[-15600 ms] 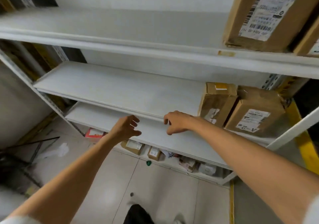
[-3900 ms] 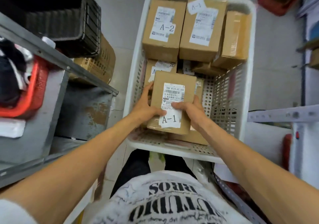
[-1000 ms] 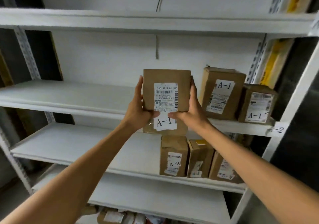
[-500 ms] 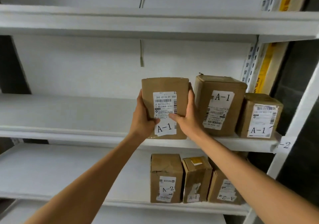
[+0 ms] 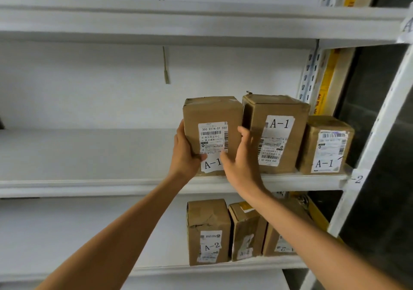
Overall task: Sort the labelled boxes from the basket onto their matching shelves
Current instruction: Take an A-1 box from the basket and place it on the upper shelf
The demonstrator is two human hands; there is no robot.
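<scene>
A-1 box going onto the middle shelf, both hands on it.

Three shelves show: top shelf (image 5: pixel 156 21), middle shelf (image 5: pixel 89 187) and lower shelf (image 5: pixel 67 234). The middle shelf bears three boxes. The box (image 5: pixel 212 113) stands upright with its base at the front edge, just beside two neighbours (image 5: pixel 277 133) marked A-1. The three lower boxes (image 5: pixel 209 218) include one plainly marked A-2. The box looks like stiff taped cardboard, probably light, with tape that may be slick, so the side faces are the place to hold. The left hand (image 5: pixel 184 155) grips its left side, thumb curled over the front. The right hand (image 5: pixel 241 167) holds the right side, fingers up the edge, thumb on the label.
</scene>
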